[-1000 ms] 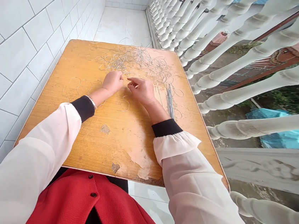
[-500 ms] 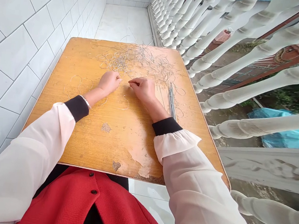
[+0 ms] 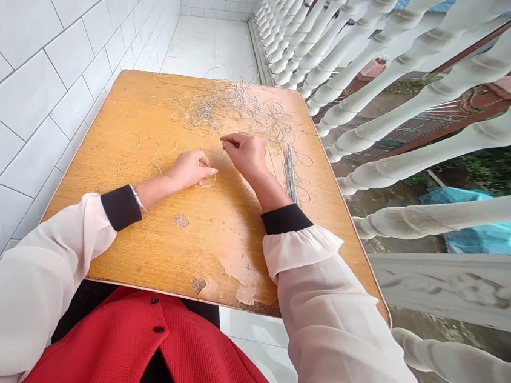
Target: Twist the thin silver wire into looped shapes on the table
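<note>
As left hand (image 3: 187, 170) touches wire (image 3: 209, 181), right (image 3: 243, 155) pinches

1. Tabletop (image 3: 176, 250): orange-yellow, wood-grain laminate, center of view.
2. Peeled patches (image 3: 238, 269): pale pink-beige, blotchy, 5 o'clock on the table.
3. Wire tangle (image 3: 218, 111): silver-grey, looped scribble, 12 o'clock on the table.
4. Straight wire bundle (image 3: 290, 174): darker grey, parallel lines, 3 o'clock on the table.
5. Sleeves (image 3: 32, 271): sheer off-white, with solid black cuffs (image 3: 121, 206).
6. Cardigan (image 3: 108, 334): red, fine knit texture, black buttons (image 3: 158, 329), 6 o'clock.
7. Wall tiles (image 3: 37, 53): white, grey grout lines, brick-bond pattern, 10 o'clock.
8. Balusters (image 3: 432, 70): white, repeating turned profile, 2 o'clock.
9. Tarp (image 3: 489, 231): bright blue, 3 o'clock.
</note>
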`<act>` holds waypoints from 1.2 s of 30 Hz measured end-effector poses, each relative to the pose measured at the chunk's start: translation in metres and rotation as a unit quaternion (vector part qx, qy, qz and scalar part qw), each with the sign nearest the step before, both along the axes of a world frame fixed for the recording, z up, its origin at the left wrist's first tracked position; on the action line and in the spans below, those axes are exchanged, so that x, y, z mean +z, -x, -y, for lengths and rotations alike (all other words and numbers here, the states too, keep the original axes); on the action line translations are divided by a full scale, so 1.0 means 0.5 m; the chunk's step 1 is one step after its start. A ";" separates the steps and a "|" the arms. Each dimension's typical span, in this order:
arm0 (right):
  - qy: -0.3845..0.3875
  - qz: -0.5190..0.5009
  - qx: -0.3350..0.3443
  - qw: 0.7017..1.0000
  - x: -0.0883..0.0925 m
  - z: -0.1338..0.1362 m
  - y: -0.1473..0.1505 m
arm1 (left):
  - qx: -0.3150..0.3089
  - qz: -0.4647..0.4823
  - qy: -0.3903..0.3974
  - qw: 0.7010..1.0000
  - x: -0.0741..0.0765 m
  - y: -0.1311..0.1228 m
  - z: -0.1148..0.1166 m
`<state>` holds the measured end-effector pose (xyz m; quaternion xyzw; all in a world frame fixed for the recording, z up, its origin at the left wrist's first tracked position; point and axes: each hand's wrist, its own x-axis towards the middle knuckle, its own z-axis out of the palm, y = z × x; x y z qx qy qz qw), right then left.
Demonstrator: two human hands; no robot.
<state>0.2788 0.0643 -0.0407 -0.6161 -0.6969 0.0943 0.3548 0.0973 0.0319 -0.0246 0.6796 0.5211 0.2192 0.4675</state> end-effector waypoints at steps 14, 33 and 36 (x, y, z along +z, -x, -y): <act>-0.030 0.013 0.011 0.999 0.005 -0.002 -0.019 | -0.101 0.063 0.084 0.989 0.045 0.038 0.024; -0.037 0.026 -0.006 0.999 0.000 -0.005 -0.028 | -0.106 -0.141 -0.205 0.963 0.034 0.039 0.045; -0.039 0.032 -0.010 0.999 -0.003 -0.006 -0.029 | -0.076 -0.188 -0.215 0.955 0.035 0.042 0.043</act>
